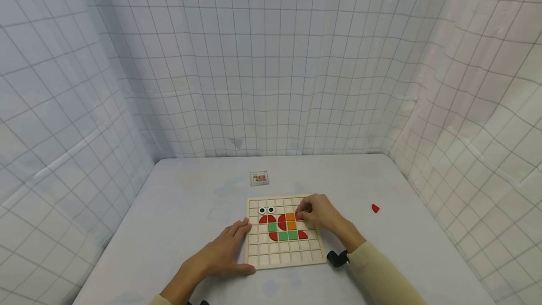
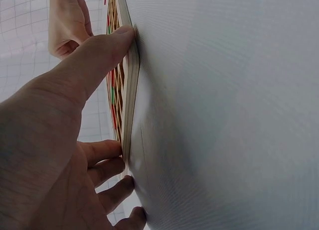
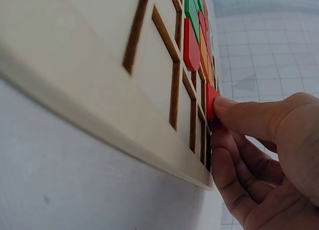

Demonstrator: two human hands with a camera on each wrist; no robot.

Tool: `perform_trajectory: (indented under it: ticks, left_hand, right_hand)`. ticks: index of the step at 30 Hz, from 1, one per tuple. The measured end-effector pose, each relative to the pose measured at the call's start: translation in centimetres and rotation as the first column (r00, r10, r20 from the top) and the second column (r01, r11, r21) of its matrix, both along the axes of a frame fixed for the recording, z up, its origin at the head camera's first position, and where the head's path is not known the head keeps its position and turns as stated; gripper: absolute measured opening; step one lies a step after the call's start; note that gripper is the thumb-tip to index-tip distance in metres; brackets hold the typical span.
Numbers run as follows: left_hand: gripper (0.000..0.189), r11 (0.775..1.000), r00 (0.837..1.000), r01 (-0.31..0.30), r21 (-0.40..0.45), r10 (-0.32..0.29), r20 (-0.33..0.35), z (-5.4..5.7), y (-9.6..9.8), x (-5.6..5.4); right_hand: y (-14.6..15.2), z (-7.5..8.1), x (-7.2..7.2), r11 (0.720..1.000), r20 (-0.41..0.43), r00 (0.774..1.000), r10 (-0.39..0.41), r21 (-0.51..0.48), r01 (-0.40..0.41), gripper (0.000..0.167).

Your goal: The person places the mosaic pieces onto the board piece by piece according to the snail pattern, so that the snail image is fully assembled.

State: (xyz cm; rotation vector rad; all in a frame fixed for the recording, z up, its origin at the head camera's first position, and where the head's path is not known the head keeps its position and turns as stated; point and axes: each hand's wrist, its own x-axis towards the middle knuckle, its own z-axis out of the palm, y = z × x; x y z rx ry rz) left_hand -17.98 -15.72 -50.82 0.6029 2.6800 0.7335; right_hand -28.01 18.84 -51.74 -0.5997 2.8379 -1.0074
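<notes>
A square wooden grid board (image 1: pixel 264 249) lies on the white table. My left hand (image 1: pixel 222 253) rests at its lower left corner, fingers along the left edge and thumb (image 2: pixel 107 48) against the near edge. Near the board's right side, my right hand (image 1: pixel 322 212) pinches a red quarter-circle tile (image 3: pixel 211 99) between thumb and fingers, at a cell beside the upper orange tile (image 1: pixel 290 217). Other tiles sit in the grid: two round eye pieces (image 1: pixel 262 211), a lower orange square (image 1: pixel 291 225), green squares (image 1: pixel 283 236) and several red quarter-circles (image 1: pixel 302 235).
Behind the board lies a small picture card (image 1: pixel 259 178) with a coloured figure on a grid. One loose red quarter-circle (image 1: pixel 375 208) is on the table to the right. White curtains with grid lines (image 1: pixel 271 84) surround the table at the back and sides.
</notes>
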Motion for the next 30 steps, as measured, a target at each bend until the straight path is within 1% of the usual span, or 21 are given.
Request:
perform_trajectory:
  ticks: [4,8,13,20,26,27,30]
  left_hand:
    - [0.122,1.0,1.0,-0.011,-0.018,0.011,0.007,-0.3,0.1,-0.1]
    - [0.122,1.0,1.0,-0.013,-0.023,0.013,0.009,-0.2,0.2,0.0]
    - [0.122,1.0,1.0,-0.006,-0.013,0.006,0.006,0.0,0.2,0.0]
    - [0.124,1.0,1.0,-0.012,-0.028,0.011,-0.009,-0.1,0.1,-0.2]
    - [0.122,1.0,1.0,-0.015,-0.002,0.015,0.009,0.2,0.2,0.0]
    - [0.122,1.0,1.0,-0.013,0.003,0.013,0.012,0.3,0.2,0.0]
    - [0.121,1.0,1.0,-0.011,0.0,0.011,0.01,0.4,0.3,0.1]
  right_hand:
    - [-0.1,-0.3,0.2,1.0,-0.017,1.0,-0.007,0.014,0.007,0.007]
    - [-0.1,-0.4,0.2,1.0,-0.04,0.999,0.008,0.029,-0.007,0.008]
    - [-0.2,-0.2,0.2,0.999,-0.059,0.998,0.019,0.036,-0.017,0.009]
    - [-0.2,0.2,0.1,0.999,-0.083,0.996,0.033,0.047,-0.029,0.008]
    - [0.5,0.3,0.1,0.999,-0.049,0.999,0.015,0.039,-0.013,0.006]
    - [0.7,0.3,0.0,0.999,-0.05,0.999,0.011,0.037,-0.009,0.007]
    - [1.5,0.4,0.0,0.999,-0.09,0.996,0.007,0.039,-0.004,0.006]
